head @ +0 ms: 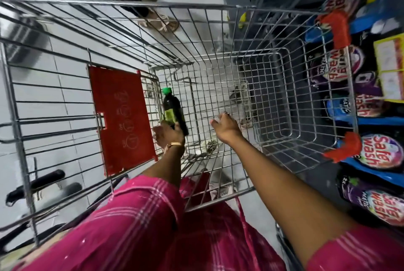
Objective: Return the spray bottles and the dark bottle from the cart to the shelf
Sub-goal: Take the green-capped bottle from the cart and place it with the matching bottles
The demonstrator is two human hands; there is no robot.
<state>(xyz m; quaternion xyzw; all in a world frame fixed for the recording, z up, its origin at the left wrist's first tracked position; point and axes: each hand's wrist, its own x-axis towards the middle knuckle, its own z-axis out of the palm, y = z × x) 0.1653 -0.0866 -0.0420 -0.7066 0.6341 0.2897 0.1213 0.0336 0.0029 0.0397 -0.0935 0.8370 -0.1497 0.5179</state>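
Observation:
I look straight down into a wire shopping cart (218,69). My left hand (167,137) is shut on the lower end of a dark bottle (173,110) with a green cap and a green label, low inside the cart beside the red child-seat flap (121,117). My right hand (226,128) hovers inside the cart to the right of the bottle, fingers apart and holding nothing. No spray bottle shows in the cart. The shelf (376,117) runs along the right side, packed with purple and blue detergent pouches.
Red plastic corner guards (335,27) cap the cart's right rim next to the shelf. Another person's sandalled feet (157,1) stand on the tiled floor beyond the cart's far edge. A yellow price tag (390,69) hangs at the shelf.

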